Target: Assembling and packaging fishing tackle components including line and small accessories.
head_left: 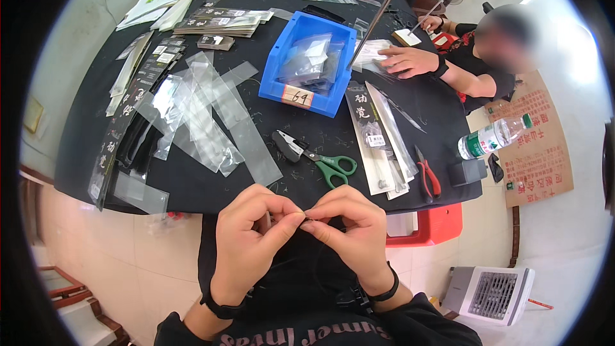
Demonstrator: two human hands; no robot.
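Just off the table's near edge, my left hand point(256, 234) and my right hand point(349, 224) meet in front of my chest. Both are closed, thumb pinched against forefinger, with the fingertips nearly touching. A tiny dark thing point(307, 220) shows between the tips, too small to name. Beyond my right hand lie green-handled scissors point(334, 168), with a dark cover over part of the blades. Further right are packed black-and-white cards in clear sleeves point(378, 144) and red-handled pliers point(430, 179).
A blue bin point(272, 83) holding small clear bags stands mid-table. Clear plastic sleeves point(205, 118) and long black cards point(122, 134) spread on the left. A water bottle point(493, 138) is at right. A co-worker's hand point(410, 61) rests on packets; a thin rod point(383, 9) rises beside the bin.
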